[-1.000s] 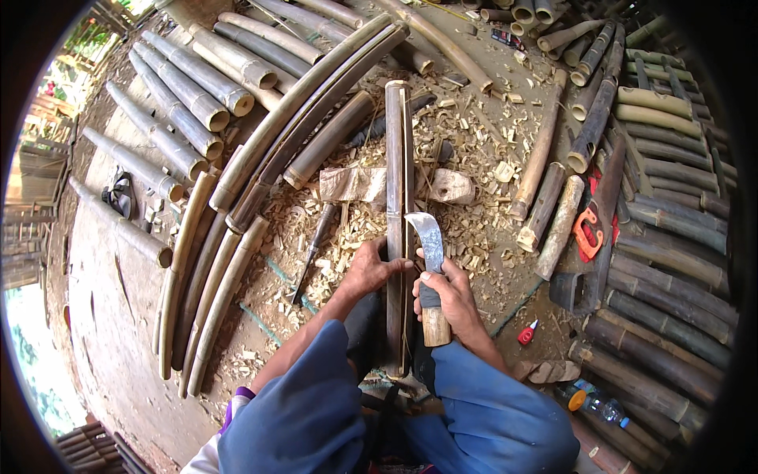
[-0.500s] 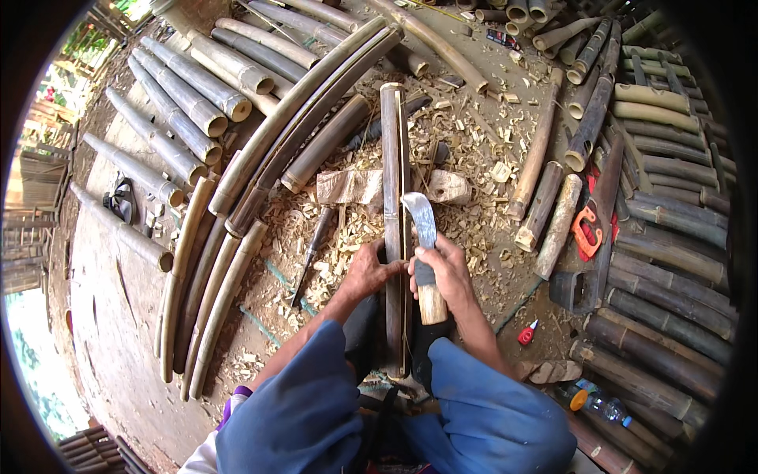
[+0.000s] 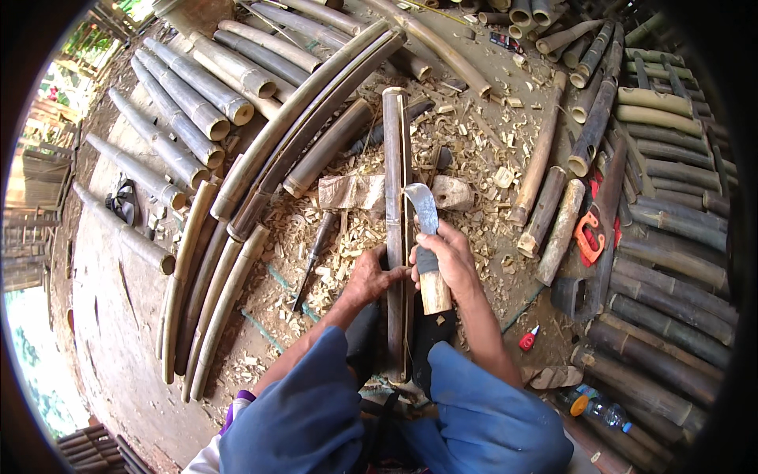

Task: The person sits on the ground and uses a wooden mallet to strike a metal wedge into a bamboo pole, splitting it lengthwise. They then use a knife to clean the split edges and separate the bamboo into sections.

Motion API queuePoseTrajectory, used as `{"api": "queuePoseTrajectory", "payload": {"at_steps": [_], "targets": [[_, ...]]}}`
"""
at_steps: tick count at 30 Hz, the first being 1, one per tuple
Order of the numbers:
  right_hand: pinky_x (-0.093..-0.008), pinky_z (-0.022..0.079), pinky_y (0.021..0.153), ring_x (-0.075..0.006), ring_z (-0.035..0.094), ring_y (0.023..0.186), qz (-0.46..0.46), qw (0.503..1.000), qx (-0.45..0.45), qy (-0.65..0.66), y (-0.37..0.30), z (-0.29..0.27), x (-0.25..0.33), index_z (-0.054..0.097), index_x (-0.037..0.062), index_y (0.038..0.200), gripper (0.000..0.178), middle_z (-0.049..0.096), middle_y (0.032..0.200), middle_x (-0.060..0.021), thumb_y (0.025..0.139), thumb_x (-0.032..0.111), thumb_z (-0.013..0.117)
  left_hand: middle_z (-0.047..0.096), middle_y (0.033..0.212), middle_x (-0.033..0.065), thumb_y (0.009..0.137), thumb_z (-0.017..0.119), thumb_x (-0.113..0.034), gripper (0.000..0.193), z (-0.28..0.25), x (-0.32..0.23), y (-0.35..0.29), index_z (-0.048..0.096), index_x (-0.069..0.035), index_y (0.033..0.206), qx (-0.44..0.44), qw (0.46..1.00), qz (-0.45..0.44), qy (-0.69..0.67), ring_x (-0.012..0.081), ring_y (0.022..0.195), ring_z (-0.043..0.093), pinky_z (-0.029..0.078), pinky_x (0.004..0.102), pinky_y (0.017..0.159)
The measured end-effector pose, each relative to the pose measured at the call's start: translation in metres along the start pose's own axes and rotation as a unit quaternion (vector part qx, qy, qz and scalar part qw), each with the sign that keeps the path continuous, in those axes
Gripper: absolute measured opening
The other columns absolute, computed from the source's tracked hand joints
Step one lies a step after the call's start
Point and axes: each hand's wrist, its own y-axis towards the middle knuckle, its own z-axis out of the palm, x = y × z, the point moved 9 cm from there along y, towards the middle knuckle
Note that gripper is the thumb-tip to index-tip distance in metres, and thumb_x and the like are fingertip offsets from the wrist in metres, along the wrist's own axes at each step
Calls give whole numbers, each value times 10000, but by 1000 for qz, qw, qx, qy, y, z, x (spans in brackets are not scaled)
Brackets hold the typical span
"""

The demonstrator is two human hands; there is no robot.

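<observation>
1. The bamboo stands lengthwise in front of the person, its near end between the blue-trousered legs; a long split runs down its right side.
2. The left hand is on the bamboo from the left, thumb laid across its face and fingers curled at its side.
3. The right hand is closed round the knife, whose hooked blade points away from the person, just beside the bamboo's right edge. Whether the right fingertips touch the bamboo I cannot tell.
4. Farther out, the bamboo crosses over a pale wood block.
5. Chips litter the ground around the block, and a narrow, dark-handled tool lies left of the bamboo.
6. To the left lie curved lengths, with straight poles and a sandal beyond.
7. To the right are an orange-handled saw, a small red bottle, a clear bottle and a row of dark poles.
</observation>
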Motion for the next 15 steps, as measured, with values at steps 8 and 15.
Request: {"api": "queuePoseTrajectory", "payload": {"at_steps": [8, 15], "targets": [[-347, 561, 434, -221, 663, 503, -4, 998, -18, 52, -7, 1, -6, 569, 17, 1330, 370, 673, 759, -129, 1006, 184, 631, 781, 954, 183, 834, 880, -281, 512, 2, 0, -3, 706, 21, 1210, -5, 999, -15, -29, 236, 854, 749, 588, 405, 814], [-345, 561, 417, -210, 661, 495, -36, 999, -6, -22, 29, 4, 15, 622, -3, 1221, 316, 673, 750, -125, 992, 214, 647, 782, 998, 166, 841, 875, -248, 479, -4, -6, -4, 709, 14, 1206, -3, 1000, -14, 12, 228, 908, 741, 574, 407, 880]]}}
